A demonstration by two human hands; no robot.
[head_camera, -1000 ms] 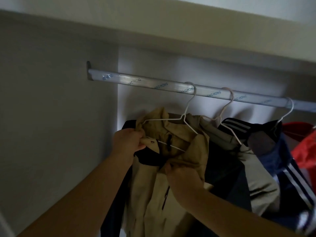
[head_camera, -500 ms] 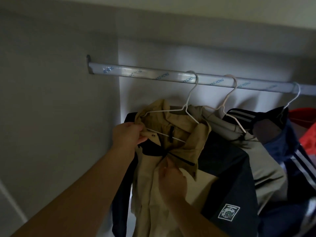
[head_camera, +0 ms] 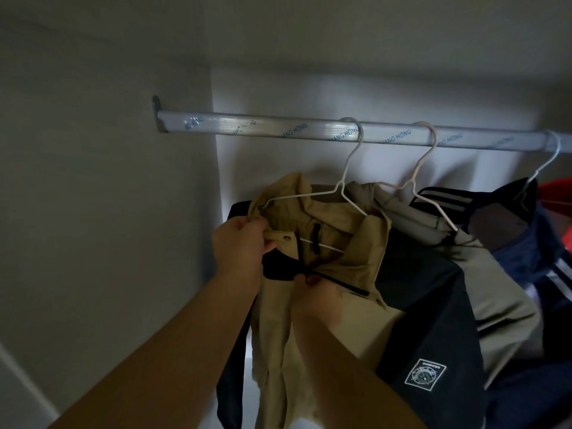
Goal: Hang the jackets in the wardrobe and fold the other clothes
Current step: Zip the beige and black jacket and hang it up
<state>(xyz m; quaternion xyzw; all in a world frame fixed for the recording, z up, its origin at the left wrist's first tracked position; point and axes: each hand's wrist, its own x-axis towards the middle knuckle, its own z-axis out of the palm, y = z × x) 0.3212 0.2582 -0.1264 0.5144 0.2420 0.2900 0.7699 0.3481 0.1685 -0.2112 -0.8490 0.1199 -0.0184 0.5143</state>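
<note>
Hanging rail (head_camera: 263,131): silver bar, bracketed to the left wall, runs right out of frame; blue print on its wrap; three hangers hooked over it.
Wall (head_camera: 93,212): grey wardrobe side panel, far left.
Left hand (head_camera: 240,243): comes in from near left; thumb and curled fingers pinch the tan jacket's collar edge at its left end, just beside a snap.
Tan jacket (head_camera: 325,243): on hanger 1, leftmost garment on the rail, well right of the bracket; tan collar and front, black shoulders and sleeves; collar stands open with the hanger's lower bar showing inside; front hangs down between the forearms.
Hanger 1 (head_camera: 346,168): white wire, hook over the rail near mid-frame.
Right hand (head_camera: 318,301): comes up from near centre, just below the collar; fingertips drawn together, pinching the tan jacket's front at the top of the zip; blurred, cannot tell if it has the pull itself.
Badge (head_camera: 425,374): white-edged square patch on the black sleeve, near right.
Hanger 2 (head_camera: 424,162): pale wire, hooked right of hanger 1, carries the grey jacket.
Grey jacket (head_camera: 495,289): touching the tan jacket's right side, partly hidden by its black sleeve.
Hanger 3 (head_camera: 551,156): white wire at the right edge, carries the navy jacket.
Navy jacket (head_camera: 544,258): white stripes, far right, cut off by the frame.
Red garment (head_camera: 560,193): right edge, beyond the navy jacket, mostly out of frame.
</note>
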